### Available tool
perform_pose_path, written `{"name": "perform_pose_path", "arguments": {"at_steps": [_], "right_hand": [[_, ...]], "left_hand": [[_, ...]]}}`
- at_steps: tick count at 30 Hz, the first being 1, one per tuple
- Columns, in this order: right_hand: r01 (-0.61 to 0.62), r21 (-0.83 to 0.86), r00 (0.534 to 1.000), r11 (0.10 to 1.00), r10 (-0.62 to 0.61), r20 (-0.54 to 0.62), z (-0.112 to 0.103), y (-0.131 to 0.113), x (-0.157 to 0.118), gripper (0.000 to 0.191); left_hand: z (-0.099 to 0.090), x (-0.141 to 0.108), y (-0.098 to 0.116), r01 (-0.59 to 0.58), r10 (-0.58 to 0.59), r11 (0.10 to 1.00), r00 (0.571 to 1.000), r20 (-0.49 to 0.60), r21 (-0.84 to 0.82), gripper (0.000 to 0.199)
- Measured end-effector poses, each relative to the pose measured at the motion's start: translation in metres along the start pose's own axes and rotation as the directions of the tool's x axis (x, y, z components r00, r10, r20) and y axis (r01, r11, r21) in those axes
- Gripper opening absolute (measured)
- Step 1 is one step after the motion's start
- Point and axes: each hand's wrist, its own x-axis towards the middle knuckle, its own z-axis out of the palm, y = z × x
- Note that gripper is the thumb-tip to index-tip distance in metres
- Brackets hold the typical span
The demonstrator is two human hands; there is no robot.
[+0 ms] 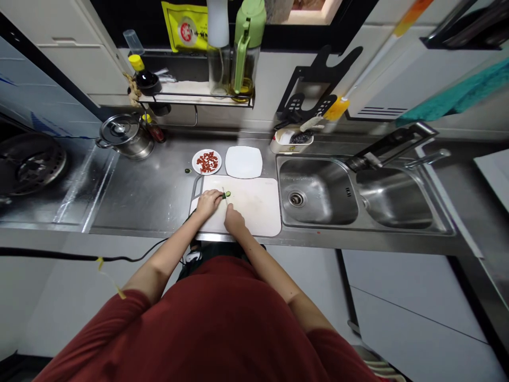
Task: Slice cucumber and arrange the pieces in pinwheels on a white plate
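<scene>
On the white cutting board (258,207), my left hand (209,203) is closed on a dark green cucumber (224,196), pressing it down near the board's left side. A pale green cut slice (228,193) lies at the cucumber's right end. My right hand (234,218) is wrapped round the handle of a knife (226,198). Its thin blade stands upright against the cucumber, just right of my left fingertips. Behind the board are a small white plate (218,166) of diced red pieces (207,162) and a white square plate (244,162) with nothing on it.
A double sink (318,217) with a faucet (429,158) adjoins the board on the right. A lidded steel pot (126,139) stands back left, near a stove burner (32,164). Above hangs a rack (186,97) holding bottles. A cucumber end (187,171) lies on the counter.
</scene>
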Motion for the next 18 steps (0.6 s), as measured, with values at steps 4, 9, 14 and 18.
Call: {"name": "perform_pose_path", "arguments": {"at_steps": [4, 9, 14, 18], "right_hand": [[0.02, 0.012, 0.999, 1.0, -0.02, -0.029, -0.002, -0.005, 0.01, 0.033], [0.027, 0.025, 0.998, 0.999, -0.025, -0.057, -0.003, -0.006, 0.014, 0.033], [0.008, 0.016, 1.0, 1.0, -0.008, -0.003, -0.001, -0.001, 0.003, 0.034], [0.01, -0.002, 1.0, 1.0, -0.01, 0.018, 0.004, 0.008, -0.01, 0.037]], "left_hand": [[0.0, 0.0, 0.0, -0.003, 0.003, 1.0, 1.0, -0.005, -0.003, 0.026], [-0.002, 0.001, 0.0, 0.018, -0.019, 1.0, 0.999, 0.026, 0.014, 0.026], [-0.004, 0.002, 0.002, 0.023, -0.023, 1.0, 0.999, 0.031, 0.011, 0.026], [-0.006, 0.002, 0.004, 0.037, -0.037, 0.999, 0.999, 0.035, 0.02, 0.026]]}}
